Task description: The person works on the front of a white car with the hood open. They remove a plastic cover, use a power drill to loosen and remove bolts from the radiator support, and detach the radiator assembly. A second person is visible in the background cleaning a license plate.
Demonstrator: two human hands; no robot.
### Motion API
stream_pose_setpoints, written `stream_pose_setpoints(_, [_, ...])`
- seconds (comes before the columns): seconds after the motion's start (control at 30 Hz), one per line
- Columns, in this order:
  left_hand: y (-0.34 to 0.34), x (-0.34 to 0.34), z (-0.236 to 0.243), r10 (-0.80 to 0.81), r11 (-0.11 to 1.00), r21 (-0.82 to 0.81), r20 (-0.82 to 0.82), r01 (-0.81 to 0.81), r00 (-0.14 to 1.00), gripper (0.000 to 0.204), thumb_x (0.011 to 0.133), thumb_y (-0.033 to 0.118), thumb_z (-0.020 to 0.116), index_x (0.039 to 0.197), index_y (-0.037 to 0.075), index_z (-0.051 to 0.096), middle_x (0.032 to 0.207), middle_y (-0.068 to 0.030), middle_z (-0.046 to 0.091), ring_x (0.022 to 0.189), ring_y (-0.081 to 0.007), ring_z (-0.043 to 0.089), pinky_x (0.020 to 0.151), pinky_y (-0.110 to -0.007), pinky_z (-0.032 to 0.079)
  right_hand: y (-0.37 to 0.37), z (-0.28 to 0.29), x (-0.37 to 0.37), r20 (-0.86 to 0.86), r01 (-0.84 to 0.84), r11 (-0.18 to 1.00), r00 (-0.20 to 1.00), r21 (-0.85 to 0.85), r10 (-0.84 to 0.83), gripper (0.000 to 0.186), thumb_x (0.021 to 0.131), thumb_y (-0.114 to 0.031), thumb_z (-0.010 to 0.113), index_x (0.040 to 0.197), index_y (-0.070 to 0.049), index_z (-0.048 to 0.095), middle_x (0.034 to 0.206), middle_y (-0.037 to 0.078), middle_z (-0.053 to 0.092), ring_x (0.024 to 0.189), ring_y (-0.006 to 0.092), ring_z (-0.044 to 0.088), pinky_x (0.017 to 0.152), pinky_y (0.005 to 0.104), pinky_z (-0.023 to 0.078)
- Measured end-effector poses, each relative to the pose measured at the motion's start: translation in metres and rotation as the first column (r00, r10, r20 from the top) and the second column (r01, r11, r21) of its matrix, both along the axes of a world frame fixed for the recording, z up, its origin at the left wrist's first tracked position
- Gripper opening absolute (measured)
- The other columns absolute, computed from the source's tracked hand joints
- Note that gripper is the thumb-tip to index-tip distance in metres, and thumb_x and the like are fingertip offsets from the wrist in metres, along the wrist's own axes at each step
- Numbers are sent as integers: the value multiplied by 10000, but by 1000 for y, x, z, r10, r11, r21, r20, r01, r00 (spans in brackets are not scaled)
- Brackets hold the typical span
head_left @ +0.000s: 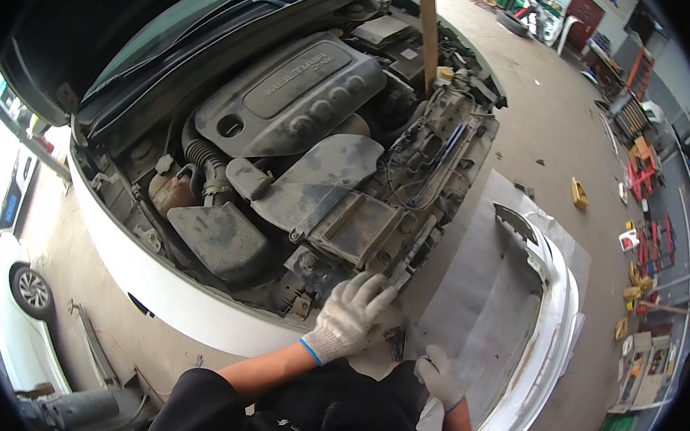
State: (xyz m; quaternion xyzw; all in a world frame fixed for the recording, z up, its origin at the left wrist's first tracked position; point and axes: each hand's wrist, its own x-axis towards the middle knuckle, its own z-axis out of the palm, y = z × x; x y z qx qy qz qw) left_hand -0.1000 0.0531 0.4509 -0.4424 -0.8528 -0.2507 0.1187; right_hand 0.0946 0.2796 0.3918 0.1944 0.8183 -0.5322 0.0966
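My left hand, in a pale knit glove with a blue cuff, is held out at the front corner of a white car's open engine bay. Its fingers are stretched and somewhat apart, close to the exposed front frame; whether they touch it I cannot tell. My right hand, gloved too, is low by my body with its fingers curled in. What it holds, if anything, is hidden. A small dark object shows between the hands. Farther in are a dusty engine cover and a black air duct.
A detached white bumper lies on a pale sheet to my right. A wooden prop stands at the bay's far front. Tools and parts line the right wall. Another white car is parked at left, beside a metal stand.
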Motion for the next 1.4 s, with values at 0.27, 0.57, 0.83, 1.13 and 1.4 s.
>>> stream_pose_setpoints(0.27, [66, -24, -39, -63, 990, -84, 449, 112, 891, 268, 832, 355, 742, 972, 134, 683, 880, -75, 657, 881, -297, 667, 754, -429, 533, 146, 84, -115, 124, -293, 744, 885, -600, 448, 442, 955, -176, 599, 1326, 61, 552, 990, 125, 714, 797, 187, 691, 737, 305, 562])
stream_pose_setpoints(0.57, [247, -1, -33, 314, 887, -38, 780, -460, 541, 298, 946, 285, 705, 1116, 46, 657, 985, -153, 708, 937, -299, 692, 828, -375, 540, 205, 39, -208, -392, -521, 798, 831, -303, 394, 286, 1040, -102, 492, 1226, 39, 657, 1126, 104, 713, 1043, 168, 645, 938, 282, 492])
stream_pose_setpoints(0.83, [202, -18, -47, 771, 595, -2, 283, -804, 570, 290, 849, 168, 684, 1126, 84, 661, 1117, -149, 659, 1036, -366, 630, 892, -455, 519, 263, 31, -272, 8, -302, 868, 943, -395, 332, 318, 1060, -226, 458, 1203, 14, 610, 676, 48, 624, 545, 115, 566, 544, 284, 483])
stream_pose_setpoints(1.13, [158, -245, -28, 449, 797, -390, -130, -462, 884, 456, 812, 123, 641, 1267, 137, 622, 1317, -109, 580, 1282, -336, 503, 1085, -485, 391, 198, 23, -260, 133, -288, 874, 922, -392, 363, 317, 1007, -311, 535, 1099, -25, 636, 636, 60, 630, 520, 135, 585, 509, 311, 462])
stream_pose_setpoints(1.4, [184, -314, -22, 314, 396, -897, -70, -197, 947, 504, 817, 184, 666, 1319, 229, 638, 1388, -95, 528, 1324, -316, 474, 1034, -565, 368, 221, -1, -201, 186, -31, 965, 979, -260, 81, 309, 1021, -317, 544, 1094, -35, 648, 618, 49, 604, 519, 135, 576, 511, 321, 460])
